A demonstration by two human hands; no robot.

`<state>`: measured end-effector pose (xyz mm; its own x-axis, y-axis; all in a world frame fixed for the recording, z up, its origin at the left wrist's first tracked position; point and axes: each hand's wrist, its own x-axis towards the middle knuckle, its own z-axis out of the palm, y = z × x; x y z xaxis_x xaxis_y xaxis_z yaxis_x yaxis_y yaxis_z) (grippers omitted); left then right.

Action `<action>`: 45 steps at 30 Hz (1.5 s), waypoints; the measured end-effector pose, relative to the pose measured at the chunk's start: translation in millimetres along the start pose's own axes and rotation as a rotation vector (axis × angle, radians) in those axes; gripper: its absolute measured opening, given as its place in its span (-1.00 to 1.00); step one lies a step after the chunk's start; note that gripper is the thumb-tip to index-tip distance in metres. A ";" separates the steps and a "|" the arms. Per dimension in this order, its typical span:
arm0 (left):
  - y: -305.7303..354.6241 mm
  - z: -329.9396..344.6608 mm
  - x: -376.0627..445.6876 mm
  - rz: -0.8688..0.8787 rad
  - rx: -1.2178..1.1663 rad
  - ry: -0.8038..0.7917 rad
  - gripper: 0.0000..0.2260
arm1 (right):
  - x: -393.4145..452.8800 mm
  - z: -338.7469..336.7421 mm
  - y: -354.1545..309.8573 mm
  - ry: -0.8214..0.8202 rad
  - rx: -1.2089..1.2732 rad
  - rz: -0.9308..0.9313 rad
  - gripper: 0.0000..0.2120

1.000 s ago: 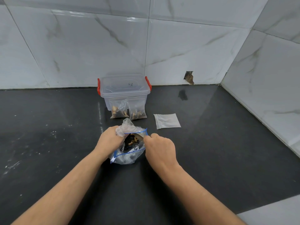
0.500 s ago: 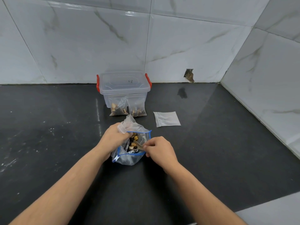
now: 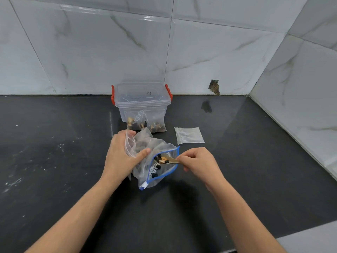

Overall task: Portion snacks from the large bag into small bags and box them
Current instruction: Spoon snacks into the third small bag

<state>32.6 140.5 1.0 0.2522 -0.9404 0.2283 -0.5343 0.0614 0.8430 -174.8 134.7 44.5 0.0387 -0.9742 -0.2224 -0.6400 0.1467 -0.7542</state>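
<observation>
The large clear bag (image 3: 158, 177) with a blue zip rim lies open on the dark counter in front of me. My left hand (image 3: 121, 157) grips a small clear bag (image 3: 131, 146) and the large bag's far side. My right hand (image 3: 199, 164) pinches the handle of a small spoon (image 3: 166, 161), whose bowl sits at the large bag's mouth, loaded with dark and tan snack pieces. Behind stands a clear plastic box (image 3: 142, 99) with red handles. Two filled small bags (image 3: 146, 123) show at its base; inside or in front, I cannot tell.
An empty small bag (image 3: 189, 135) lies flat to the right of the box. White marble-tiled walls close the counter at the back and right, with a broken hole (image 3: 214, 87) low in the back wall. A pale surface edge (image 3: 310, 240) shows at bottom right.
My right hand has drawn back to the right, bringing the spoon up to the large bag's mouth with snacks on it. My left hand has lifted the small bag and turned it open.
</observation>
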 end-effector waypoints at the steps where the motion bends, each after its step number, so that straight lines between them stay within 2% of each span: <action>1: 0.4 -1.0 -1.0 0.012 0.017 0.014 -0.51 | -1.2 -4.8 -1.8 0.012 -0.002 -0.016 -0.83; 7: 4.1 0.6 -0.6 0.070 0.069 0.022 -0.55 | -2.5 -26.2 -20.4 0.024 -0.093 -0.124 -0.83; 17: 14.3 0.2 -5.4 0.078 0.010 -0.041 -0.63 | 0.2 -19.1 -2.4 -0.036 -0.097 -0.052 -0.83; 22: 23.1 -1.7 -6.2 0.077 -0.005 -0.064 -0.63 | -8.9 -36.9 8.9 -0.077 -0.079 -0.035 -0.85; 32: 36.5 8.8 -5.2 0.117 0.082 -0.109 -0.50 | -24.7 -60.0 -45.6 -0.023 0.017 -0.273 -0.84; 38: 43.0 9.7 -6.8 0.098 0.023 -0.108 -0.44 | -29.3 -32.9 -77.5 0.057 -0.367 -0.361 -0.82; 42: 47.2 11.9 -7.4 0.082 0.015 -0.091 -0.54 | -35.4 -17.9 -92.8 0.204 -0.692 -0.495 -0.83; 45: 48.8 14.8 -7.7 0.105 0.024 -0.089 -0.57 | -39.6 -7.1 -94.7 0.201 -0.859 -0.612 -0.86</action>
<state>-7.4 145.8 33.2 0.1219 -0.9552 0.2697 -0.5733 0.1540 0.8048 -121.2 158.2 129.1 0.4591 -0.8629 0.2114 -0.8829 -0.4695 0.0013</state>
